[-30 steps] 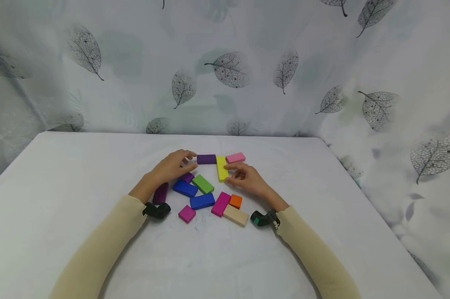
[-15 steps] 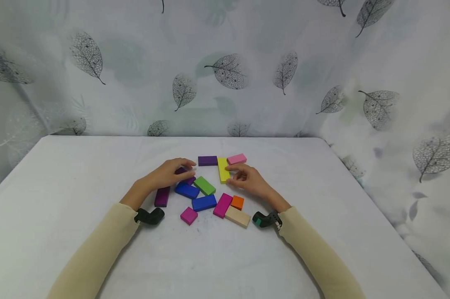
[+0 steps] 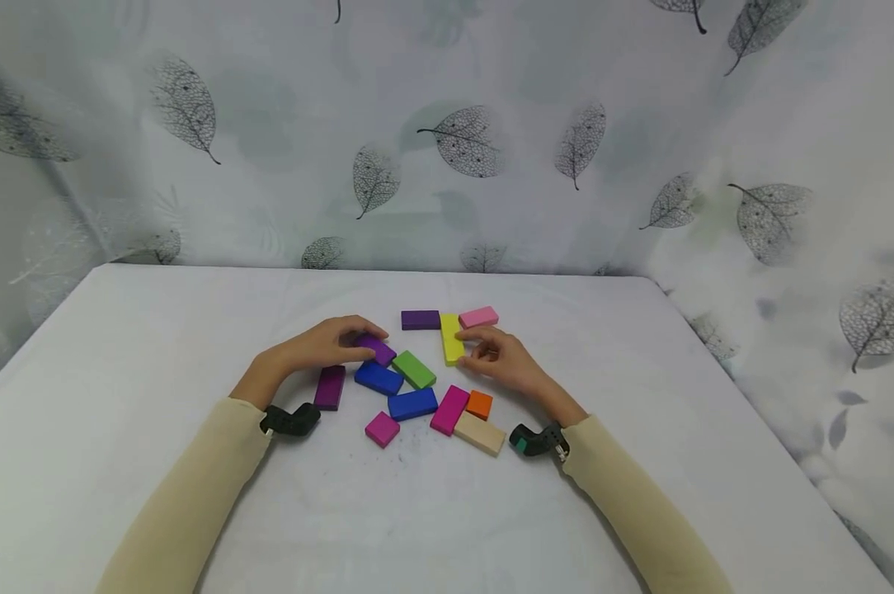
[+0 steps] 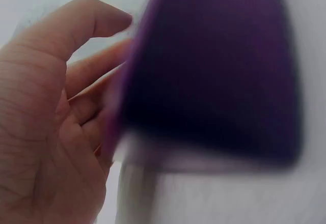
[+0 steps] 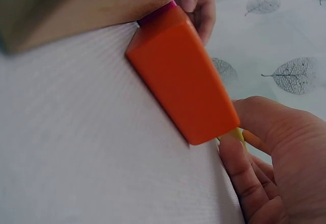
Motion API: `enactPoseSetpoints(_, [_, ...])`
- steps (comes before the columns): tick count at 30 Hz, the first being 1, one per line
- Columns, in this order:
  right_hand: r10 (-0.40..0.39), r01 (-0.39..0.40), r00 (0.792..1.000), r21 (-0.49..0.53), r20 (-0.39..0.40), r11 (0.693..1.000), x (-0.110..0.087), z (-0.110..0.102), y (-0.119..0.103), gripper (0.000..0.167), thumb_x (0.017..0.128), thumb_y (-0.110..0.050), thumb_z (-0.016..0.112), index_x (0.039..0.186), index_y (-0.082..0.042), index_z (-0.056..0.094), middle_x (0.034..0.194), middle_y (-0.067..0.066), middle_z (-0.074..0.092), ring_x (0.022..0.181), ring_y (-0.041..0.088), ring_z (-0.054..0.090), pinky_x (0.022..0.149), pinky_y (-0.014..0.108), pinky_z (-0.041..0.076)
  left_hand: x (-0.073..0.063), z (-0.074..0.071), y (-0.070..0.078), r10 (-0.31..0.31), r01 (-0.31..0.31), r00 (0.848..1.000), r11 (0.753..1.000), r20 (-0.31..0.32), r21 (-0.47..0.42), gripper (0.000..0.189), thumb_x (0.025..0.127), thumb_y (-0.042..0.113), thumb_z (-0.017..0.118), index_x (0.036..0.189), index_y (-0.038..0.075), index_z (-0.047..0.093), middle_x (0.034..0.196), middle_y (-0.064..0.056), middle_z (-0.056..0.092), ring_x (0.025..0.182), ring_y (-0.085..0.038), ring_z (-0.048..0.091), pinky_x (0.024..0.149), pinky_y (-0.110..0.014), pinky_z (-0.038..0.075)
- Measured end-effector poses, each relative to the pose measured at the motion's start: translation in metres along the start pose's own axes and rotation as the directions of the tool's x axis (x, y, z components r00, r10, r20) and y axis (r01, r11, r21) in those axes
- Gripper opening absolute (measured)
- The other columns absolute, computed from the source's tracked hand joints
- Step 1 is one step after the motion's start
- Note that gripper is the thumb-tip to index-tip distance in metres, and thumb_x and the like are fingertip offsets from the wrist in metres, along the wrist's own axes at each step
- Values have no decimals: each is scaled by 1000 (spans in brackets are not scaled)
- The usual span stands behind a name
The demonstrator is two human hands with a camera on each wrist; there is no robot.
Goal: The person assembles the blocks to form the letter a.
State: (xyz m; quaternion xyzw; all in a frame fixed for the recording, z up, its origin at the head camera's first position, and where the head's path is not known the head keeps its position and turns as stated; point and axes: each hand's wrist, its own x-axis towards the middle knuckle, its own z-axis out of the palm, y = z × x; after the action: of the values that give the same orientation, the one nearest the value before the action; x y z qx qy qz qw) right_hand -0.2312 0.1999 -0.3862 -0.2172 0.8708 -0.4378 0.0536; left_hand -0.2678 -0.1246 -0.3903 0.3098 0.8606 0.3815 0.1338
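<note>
In the head view my left hand (image 3: 324,345) is over a violet block (image 3: 377,350), thumb at its near side and fingers curled at its far side, pinching it. A plum block (image 3: 330,388) lies below that palm; it fills much of the left wrist view, blurred. My right hand (image 3: 506,360) pinches the right side of a yellow block (image 3: 451,339) with thumb and index finger. The yellow block stands between a dark purple block (image 3: 421,320) and a pink block (image 3: 479,317). An orange block (image 5: 181,76) hides part of the yellow one in the right wrist view.
Between my arms lie a green block (image 3: 414,370), blue blocks (image 3: 412,403), a magenta block (image 3: 449,410), a small magenta block (image 3: 382,429) and a tan block (image 3: 480,433). The white tabletop (image 3: 417,511) ends at a leaf-print curtain (image 3: 284,165).
My left hand has drawn back from beside the dark purple block to the violet block and closed its fingers on it. My right hand stays at the yellow block. The view has shifted slightly.
</note>
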Motion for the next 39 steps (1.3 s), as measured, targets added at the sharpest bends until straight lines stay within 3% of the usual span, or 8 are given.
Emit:
enactPoseSetpoints(5, [-1,1,1000,-16,0,1000,-7,-3,-20,42,90,-3,67,129,7,56,100,20,60,83,23,54,73,20,46,-3,-3,-5,51,-50,999,998,16,-28,40,91,11,62,130,4,60,133,-14,57,125,-32,48,106,-54,37])
enactPoseSetpoints(16, [-5,5,1000,-5,4,1000,-6,-3,-20,42,90,-3,67,129,7,56,104,25,60,85,24,54,74,20,46,-4,-5,-6,73,-73,997,997,-7,-33,40,90,9,65,129,2,59,131,-15,58,124,-32,48,106,-54,36])
enactPoseSetpoints(23, [-29,29,1000,10,-9,1000,6,4,19,44,89,-4,69,131,4,57,107,22,61,85,25,54,71,19,44,-4,-4,-5,46,-46,999,999,-27,-12,38,90,11,67,127,4,61,128,-14,59,124,-33,48,109,-55,32])
enactPoseSetpoints(30, [-46,47,999,26,-8,999,8,4,27,43,89,-10,71,130,-5,60,104,13,62,84,21,55,72,20,46,-3,-5,-3,-3,4,998,1000,-61,20,40,88,15,71,126,6,61,130,-14,58,127,-34,46,109,-55,32])
enactPoseSetpoints(37, [-21,21,1000,7,6,1000,-6,-3,-19,42,90,-1,67,129,7,57,106,26,60,85,27,55,73,21,45,0,-3,-3,-11,14,996,999,-87,40,42,87,17,72,125,4,61,128,-15,59,126,-34,48,108,-54,34])
enactPoseSetpoints(39, [-17,17,1000,10,7,1000,-6,-3,-20,42,90,-1,67,129,7,57,107,26,60,85,27,55,73,20,45,0,-2,-3,1,4,995,999,-96,50,42,87,17,72,124,2,61,126,-16,60,124,-34,49,108,-53,35])
